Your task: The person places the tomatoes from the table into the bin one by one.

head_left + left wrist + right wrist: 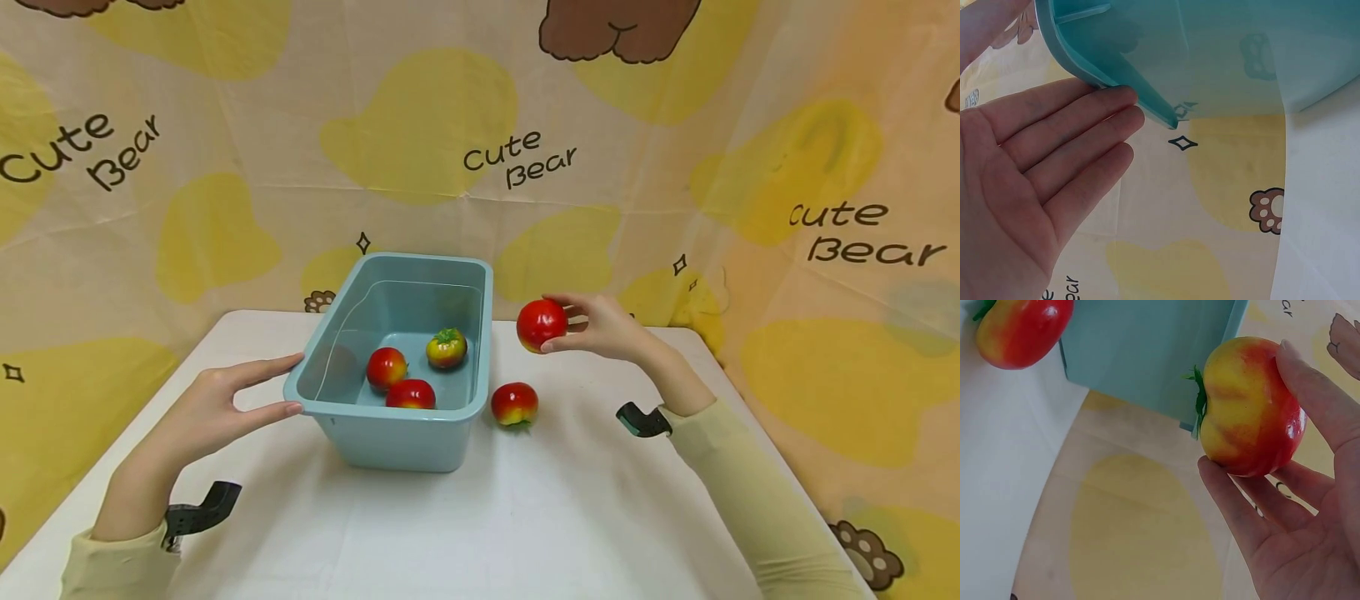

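Note:
A light blue plastic bin stands on the table with several red and yellow tomatoes inside, one of them a greener tomato with its leaves up. At the bin's left front corner, my left hand touches the rim with straight fingers and thumb; the left wrist view shows the fingers flat against the rim's outside. Right of the bin, my right hand holds a red tomato above the table between thumb and fingers. In the right wrist view this tomato shows a yellow side and green leaves.
Another tomato lies on the white table close to the bin's right side, below the held one. A printed cloth hangs behind the table and along its sides.

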The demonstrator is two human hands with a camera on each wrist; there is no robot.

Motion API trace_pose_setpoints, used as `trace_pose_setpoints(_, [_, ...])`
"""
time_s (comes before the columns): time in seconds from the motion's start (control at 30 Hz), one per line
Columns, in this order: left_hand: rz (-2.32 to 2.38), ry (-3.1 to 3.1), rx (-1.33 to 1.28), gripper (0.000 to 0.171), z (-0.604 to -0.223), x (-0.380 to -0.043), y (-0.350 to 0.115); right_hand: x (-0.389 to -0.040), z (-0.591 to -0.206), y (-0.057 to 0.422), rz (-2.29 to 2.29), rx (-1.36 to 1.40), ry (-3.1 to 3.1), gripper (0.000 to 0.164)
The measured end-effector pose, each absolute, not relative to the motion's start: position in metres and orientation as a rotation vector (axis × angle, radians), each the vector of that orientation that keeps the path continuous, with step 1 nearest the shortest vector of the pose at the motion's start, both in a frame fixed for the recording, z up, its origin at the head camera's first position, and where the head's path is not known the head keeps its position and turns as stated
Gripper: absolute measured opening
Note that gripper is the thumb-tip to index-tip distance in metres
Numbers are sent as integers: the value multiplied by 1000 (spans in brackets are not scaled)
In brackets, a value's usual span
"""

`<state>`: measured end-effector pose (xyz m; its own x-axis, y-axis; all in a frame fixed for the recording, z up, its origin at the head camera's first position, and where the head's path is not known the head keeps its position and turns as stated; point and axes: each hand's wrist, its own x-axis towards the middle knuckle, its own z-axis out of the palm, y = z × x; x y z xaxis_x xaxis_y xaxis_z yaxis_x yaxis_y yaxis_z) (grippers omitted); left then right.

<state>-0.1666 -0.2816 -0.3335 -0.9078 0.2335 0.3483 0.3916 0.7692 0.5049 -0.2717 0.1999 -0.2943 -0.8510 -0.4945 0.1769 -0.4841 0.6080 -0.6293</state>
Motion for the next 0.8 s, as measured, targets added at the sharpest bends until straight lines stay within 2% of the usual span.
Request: trace_pose_setpoints(0.8, [-829, -2698, -528, 58, -331, -166, -281, -281, -263, 172, -982, -991, 2782, 74])
